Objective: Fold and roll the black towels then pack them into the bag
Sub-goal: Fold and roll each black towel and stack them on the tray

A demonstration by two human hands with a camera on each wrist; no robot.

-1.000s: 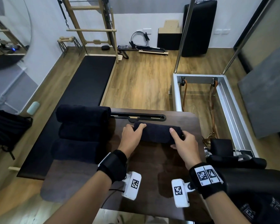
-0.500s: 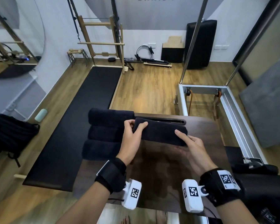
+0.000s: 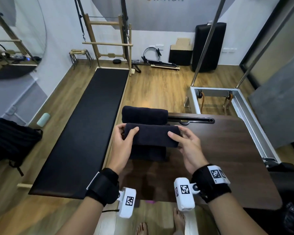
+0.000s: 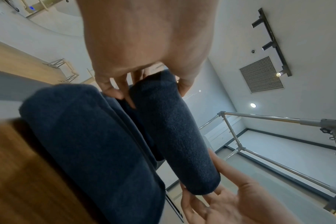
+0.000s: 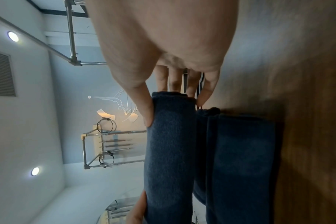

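Note:
A rolled black towel (image 3: 151, 135) is held level just above the dark wooden table (image 3: 227, 150). My left hand (image 3: 128, 131) grips its left end, thumb on top and fingers behind. My right hand (image 3: 176, 133) pinches its right end. Directly under and behind it lie other rolled black towels: one at the far side (image 3: 144, 114) and one nearer me (image 3: 148, 152). The left wrist view shows the held roll (image 4: 173, 133) beside a lying roll (image 4: 86, 136). In the right wrist view my thumb (image 5: 147, 109) presses the held roll (image 5: 169, 151). A black bag (image 3: 12, 139) sits on the floor at far left.
A long black padded bench (image 3: 85, 129) runs along the table's left side. A metal reformer frame (image 3: 241, 106) stands to the right, with upright steel poles. A black slotted bar (image 3: 190, 119) lies at the table's far edge. My bare feet (image 3: 159, 224) show below.
Both hands lifted the rolled towel off the table's middle and carried it left, over the rolled towels at the table's left side. The right hand's grip moved to the roll's end.

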